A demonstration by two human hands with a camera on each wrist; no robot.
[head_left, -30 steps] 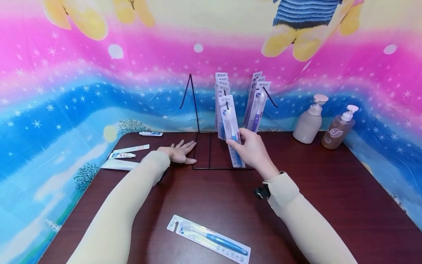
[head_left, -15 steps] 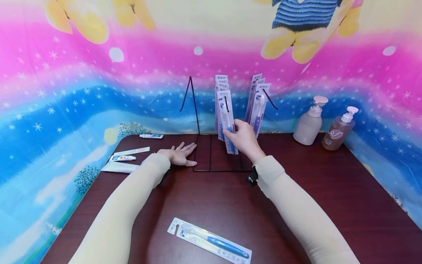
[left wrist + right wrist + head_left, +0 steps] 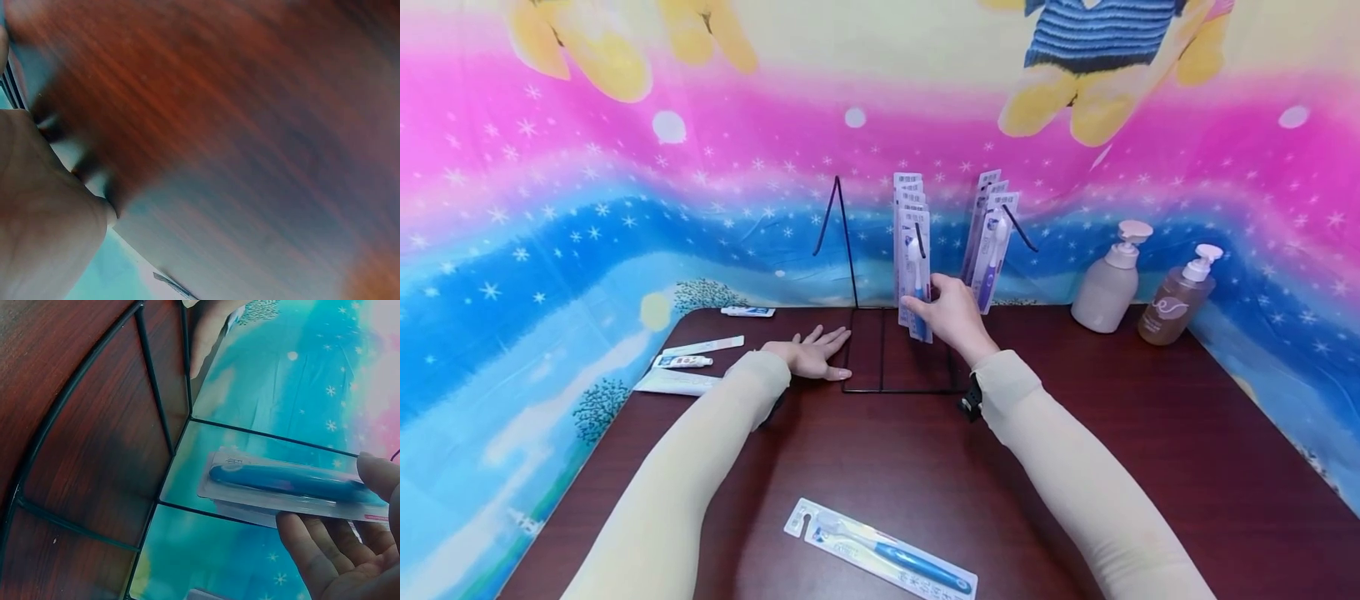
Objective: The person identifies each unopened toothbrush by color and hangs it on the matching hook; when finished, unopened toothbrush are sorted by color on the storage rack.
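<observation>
My right hand (image 3: 957, 315) pinches the front packaged toothbrush (image 3: 916, 287) by its sides, thumb on one edge and fingers on the other. That pack hangs on the middle hook of a black wire rack (image 3: 882, 354), in front of several like packs. The right wrist view shows its blue handle (image 3: 287, 482) through clear plastic between thumb and fingers. My left hand (image 3: 811, 353) lies spread on the table, fingertips at the rack's base. Several purple-handled toothbrush packs (image 3: 994, 258) hang on the right hook. The left hook (image 3: 827, 218) bears nothing.
A blue packaged toothbrush (image 3: 882, 550) lies near the table's front. Toothpaste tubes (image 3: 681, 362) and a slim box (image 3: 703, 345) are at the left edge. Two pump bottles, one pale (image 3: 1108, 287) and one brown (image 3: 1172, 304), stand at back right. A printed cloth (image 3: 760, 125) hangs behind.
My right hand has moved back and slightly left with the toothbrush pack, which slid along the middle hook toward the others and now hangs straighter. The left hand has stayed in place.
</observation>
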